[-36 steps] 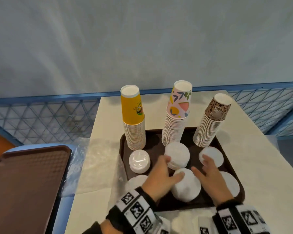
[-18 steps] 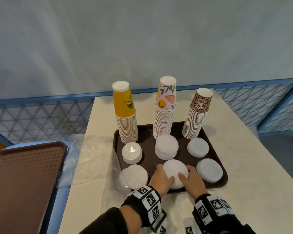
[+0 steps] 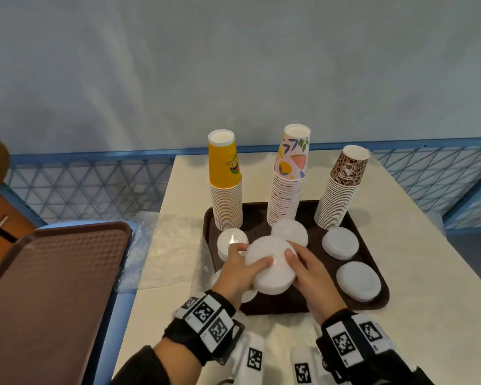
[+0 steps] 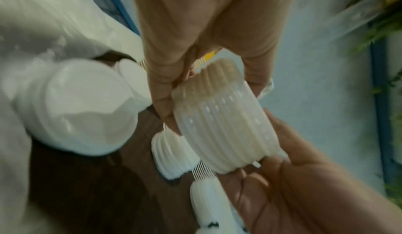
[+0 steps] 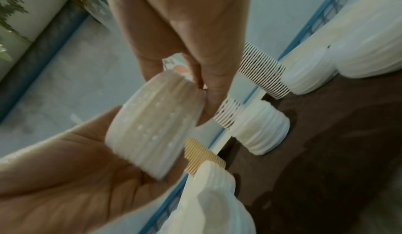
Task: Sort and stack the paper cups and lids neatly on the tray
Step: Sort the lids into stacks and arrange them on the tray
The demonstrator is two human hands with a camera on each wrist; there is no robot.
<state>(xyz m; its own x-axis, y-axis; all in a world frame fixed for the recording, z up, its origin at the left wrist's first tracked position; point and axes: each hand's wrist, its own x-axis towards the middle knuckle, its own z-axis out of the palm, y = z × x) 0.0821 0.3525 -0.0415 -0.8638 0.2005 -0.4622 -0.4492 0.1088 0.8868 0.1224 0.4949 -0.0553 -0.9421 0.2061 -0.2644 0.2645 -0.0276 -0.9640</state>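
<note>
Holding lid stack (image 3: pixel 271 263) above tray (image 3: pixel 372 243) near edge, both our hands | left hand (image 3: pixel 238 273) curled round stack's left side, thumb on top | right hand (image 3: pixel 310 273) curled round its right side | yellow cups (image 3: pixel 226 184), floral cups (image 3: pixel 288 179), leopard cups (image 3: pixel 339 190) along tray's far edge

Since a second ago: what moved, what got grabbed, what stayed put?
The stack of lids that sat at the front middle of the tray is now gripped from both sides by the left hand and right hand, lifted off the tray and tilted. Before, the fingers only closed around it. The three cup stacks and the other lid stacks sit as they were. The camera shifted.
</note>
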